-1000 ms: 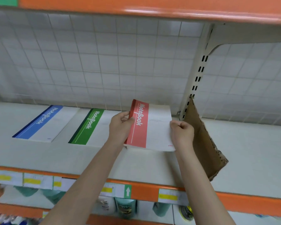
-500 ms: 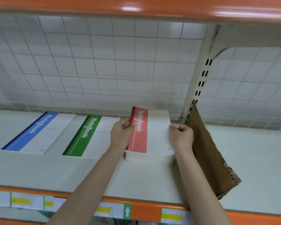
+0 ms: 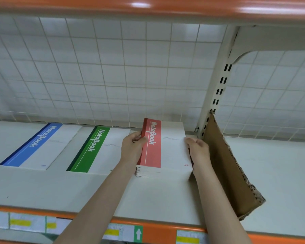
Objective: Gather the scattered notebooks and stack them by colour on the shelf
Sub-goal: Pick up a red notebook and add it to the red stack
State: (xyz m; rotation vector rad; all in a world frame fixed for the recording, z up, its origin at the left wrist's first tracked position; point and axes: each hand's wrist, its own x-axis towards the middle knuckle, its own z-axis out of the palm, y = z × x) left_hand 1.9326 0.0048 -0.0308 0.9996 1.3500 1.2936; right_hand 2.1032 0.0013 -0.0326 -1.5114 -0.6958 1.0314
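Red-banded notebooks (image 3: pixel 163 147) sit in a squared pile on the pale shelf (image 3: pixel 148 196), toward the back and just left of the slotted upright (image 3: pixel 217 88). The top cover shows a red strip printed "NoteBook" along its left side and plain white to the right; several page edges show at the near end of the pile. The left hand (image 3: pixel 132 147) grips the pile's left edge, thumb on the red strip and fingers curled around the spine side. The right hand (image 3: pixel 197 148) presses against the right edge, fingers bent onto the white cover, so the pile is clamped between both hands. Left of it lies a green-banded notebook (image 3: pixel 97 150), flat and apart from the pile, and further left a blue-banded notebook (image 3: pixel 40 145). Just beside the right hand, a brown cardboard sheet (image 3: pixel 227 166) stands on edge, leaning against the upright. Behind everything runs a white wire grid (image 3: pixel 113 71).
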